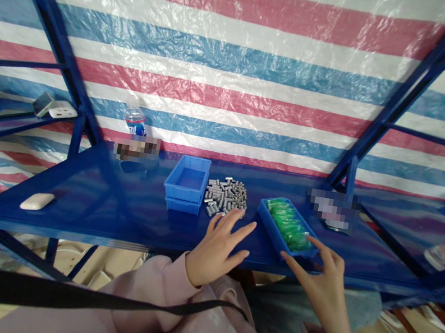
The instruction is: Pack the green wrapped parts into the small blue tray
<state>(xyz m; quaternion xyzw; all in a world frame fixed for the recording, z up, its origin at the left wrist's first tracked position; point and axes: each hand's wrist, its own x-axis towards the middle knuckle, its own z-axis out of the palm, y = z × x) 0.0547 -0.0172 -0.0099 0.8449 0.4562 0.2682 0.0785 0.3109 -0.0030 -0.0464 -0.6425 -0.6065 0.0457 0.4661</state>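
Observation:
My left hand [222, 249] is held palm down over the table's front part, fingers spread and holding nothing. Just beyond its fingertips lies a pile of small grey metal cylinders [224, 195]. At the right, my right hand [326, 275] spans the near end of a blue plastic bin [271, 232], thumb at its front left corner and forefinger over the right rim. Green pieces in clear plastic wrapping [287, 223] fill this bin. Left of the metal pile stand two stacked blue bins [182, 205]; the upper one shows a bare floor.
The blue table [112, 210] has a white rounded object [37, 201] at its left and a bottle [135, 119] at the back. A blurred-out packet [330, 209] lies back right. Blue metal posts [366, 122] flank the striped sheet [239, 67] behind. A black strap [76, 300] crosses in front.

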